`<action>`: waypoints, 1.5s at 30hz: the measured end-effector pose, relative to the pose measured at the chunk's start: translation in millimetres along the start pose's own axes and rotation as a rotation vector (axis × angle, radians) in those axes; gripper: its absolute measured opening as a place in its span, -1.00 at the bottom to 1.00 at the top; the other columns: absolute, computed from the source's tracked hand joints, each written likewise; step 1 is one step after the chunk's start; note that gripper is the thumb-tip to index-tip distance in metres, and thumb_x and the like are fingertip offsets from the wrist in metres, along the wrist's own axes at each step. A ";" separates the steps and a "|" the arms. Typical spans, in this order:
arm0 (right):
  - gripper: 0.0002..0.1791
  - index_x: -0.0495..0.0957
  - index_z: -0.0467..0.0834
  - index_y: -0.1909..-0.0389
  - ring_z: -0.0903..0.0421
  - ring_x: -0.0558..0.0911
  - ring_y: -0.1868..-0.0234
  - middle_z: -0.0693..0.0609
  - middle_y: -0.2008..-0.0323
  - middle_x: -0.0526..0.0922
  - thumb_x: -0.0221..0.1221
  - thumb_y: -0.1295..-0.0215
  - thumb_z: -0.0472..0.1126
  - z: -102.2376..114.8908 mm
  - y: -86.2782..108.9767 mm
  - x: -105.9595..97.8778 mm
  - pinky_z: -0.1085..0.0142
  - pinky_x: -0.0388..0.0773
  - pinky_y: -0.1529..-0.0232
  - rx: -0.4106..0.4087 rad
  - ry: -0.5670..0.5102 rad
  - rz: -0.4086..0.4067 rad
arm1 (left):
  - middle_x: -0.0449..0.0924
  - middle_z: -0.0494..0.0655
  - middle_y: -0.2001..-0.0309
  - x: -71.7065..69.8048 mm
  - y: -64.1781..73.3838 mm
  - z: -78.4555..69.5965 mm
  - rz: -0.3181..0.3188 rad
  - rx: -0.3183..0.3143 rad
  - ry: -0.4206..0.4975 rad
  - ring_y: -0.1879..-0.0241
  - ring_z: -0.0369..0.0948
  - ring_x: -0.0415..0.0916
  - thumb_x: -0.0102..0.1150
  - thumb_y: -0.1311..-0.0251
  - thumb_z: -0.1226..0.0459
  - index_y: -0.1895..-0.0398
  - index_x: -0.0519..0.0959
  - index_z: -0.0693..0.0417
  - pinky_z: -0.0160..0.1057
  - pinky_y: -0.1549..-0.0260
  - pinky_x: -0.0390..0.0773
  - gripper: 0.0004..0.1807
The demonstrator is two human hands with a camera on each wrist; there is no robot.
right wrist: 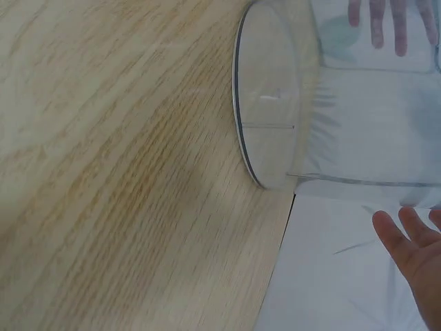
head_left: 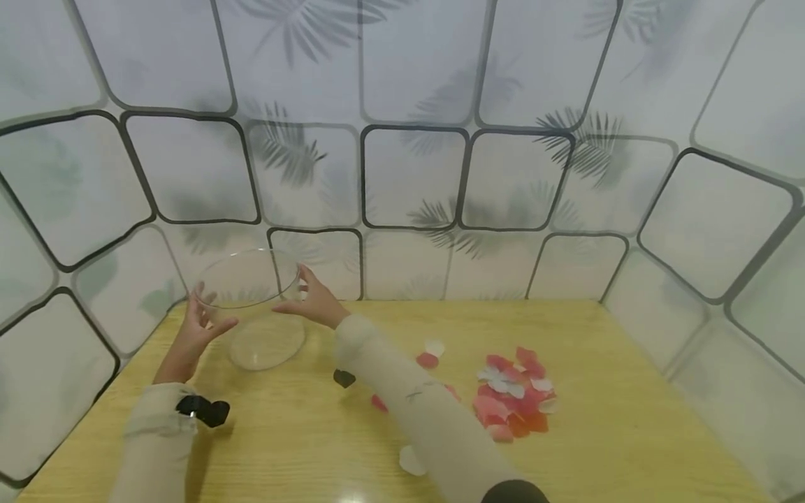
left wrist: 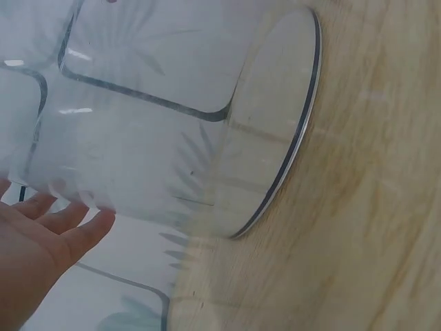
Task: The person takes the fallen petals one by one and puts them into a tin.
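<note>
A large clear cylindrical container (head_left: 267, 342) stands upright on the table at the left, its round open rim facing up. My left hand (head_left: 191, 339) is at its left side with the thumb spread towards the front. On the opposite side, my right hand (head_left: 317, 300) has its fingers near the rim and the thumb apart. In the left wrist view, fairly straight left fingers (left wrist: 86, 231) are right at the clear wall. Spread right fingers (right wrist: 406, 234) lie close beside the container wall (right wrist: 372, 131) in the right wrist view, and left fingertips show through it.
A heap of pink, red and white petals (head_left: 512, 395) lies on the wooden table (head_left: 616, 440) at the right. A few loose petals (head_left: 428, 360) are scattered nearby, some partly behind the right sleeve (head_left: 409, 405). A patterned wall covering (head_left: 415, 178) surrounds the table's back and sides.
</note>
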State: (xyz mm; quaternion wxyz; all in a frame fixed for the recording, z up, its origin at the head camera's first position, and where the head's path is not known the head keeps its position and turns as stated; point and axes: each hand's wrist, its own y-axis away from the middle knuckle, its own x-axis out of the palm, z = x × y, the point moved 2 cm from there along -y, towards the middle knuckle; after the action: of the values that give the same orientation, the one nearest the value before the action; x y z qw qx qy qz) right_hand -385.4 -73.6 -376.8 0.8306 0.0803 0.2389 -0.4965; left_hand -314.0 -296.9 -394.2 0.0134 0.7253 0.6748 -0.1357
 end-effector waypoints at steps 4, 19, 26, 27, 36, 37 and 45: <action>0.04 -0.16 -0.02 -0.48 -0.01 0.34 -0.35 -0.02 -0.47 0.05 0.29 -0.10 0.01 2.7 16.3 -4.8 0.18 0.43 -0.20 -0.017 0.072 -0.018 | -0.51 0.28 -0.46 3.0 9.9 -3.4 0.035 0.005 -0.050 -0.41 0.32 -0.49 0.06 -0.28 0.24 -0.44 -0.55 -0.23 0.43 -0.23 -0.23 0.02; 0.11 -0.14 0.00 -0.47 -0.07 0.37 -0.28 -0.05 -0.43 0.10 0.36 0.00 0.06 1.8 109.8 -21.3 0.22 0.54 -0.03 -0.108 0.072 -0.121 | -0.03 -0.03 -0.32 31.9 43.0 -26.4 0.236 0.107 -0.180 -0.09 -0.61 0.16 0.12 -0.21 0.36 -0.41 -0.34 -0.10 -0.48 0.11 0.43 -0.06; 0.15 -0.17 0.10 -0.46 -0.06 0.31 -0.33 0.05 -0.44 0.07 0.38 0.04 0.09 9.7 152.4 -17.5 0.07 0.47 -0.14 -0.038 -0.013 -0.180 | 0.05 -0.43 -0.22 41.3 51.6 -34.1 0.362 0.148 -0.159 -0.08 -0.70 0.20 0.14 -0.17 0.40 -0.36 -0.29 -0.02 -0.46 0.08 0.45 -0.09; 0.15 -0.17 0.13 -0.46 -0.05 0.31 -0.33 0.08 -0.43 0.08 0.38 0.05 0.10 11.0 157.8 -16.8 0.07 0.46 -0.15 -0.034 -0.017 -0.190 | 0.04 -0.47 -0.21 42.7 52.3 -35.1 0.377 0.151 -0.160 -0.08 -0.70 0.20 0.14 -0.17 0.40 -0.36 -0.28 -0.04 -0.41 0.08 0.45 -0.10; 0.16 -0.12 0.02 -0.45 -0.03 0.42 -0.24 -0.02 -0.34 0.26 0.38 0.09 0.15 20.2 194.3 -19.4 0.10 0.53 0.02 0.021 0.077 -0.256 | 0.01 -0.47 -0.27 45.4 57.4 -35.1 0.545 0.192 -0.109 -0.16 -0.67 0.20 0.12 -0.21 0.39 -0.40 -0.31 -0.09 -0.33 0.04 0.48 -0.08; 0.15 -0.11 0.02 -0.45 -0.03 0.41 -0.24 -0.02 -0.34 0.26 0.38 0.09 0.15 21.2 196.4 -21.6 0.11 0.53 0.02 0.020 0.082 -0.251 | 0.02 -0.39 -0.30 44.0 57.6 -36.1 0.561 0.199 -0.106 -0.18 -0.65 0.21 0.10 -0.21 0.41 -0.42 -0.32 -0.07 -0.35 0.02 0.47 -0.08; 0.06 -0.07 -0.09 -0.44 -0.08 0.24 -0.39 -0.06 -0.43 0.11 0.34 -0.02 0.07 18.3 219.9 -68.9 -0.08 0.30 -0.26 0.032 0.152 -0.229 | 0.00 0.26 -0.41 48.8 76.7 -99.8 0.426 0.248 -0.550 -0.37 0.14 0.09 0.19 -0.18 0.21 -0.49 -0.22 -0.09 0.16 -0.19 0.27 -0.04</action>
State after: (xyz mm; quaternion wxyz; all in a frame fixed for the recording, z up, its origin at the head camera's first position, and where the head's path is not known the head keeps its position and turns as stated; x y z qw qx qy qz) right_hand -216.8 82.5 -350.8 0.7468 0.1030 0.3006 -0.5842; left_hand -218.2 -235.9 -321.1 0.1340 0.7822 0.4581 -0.4004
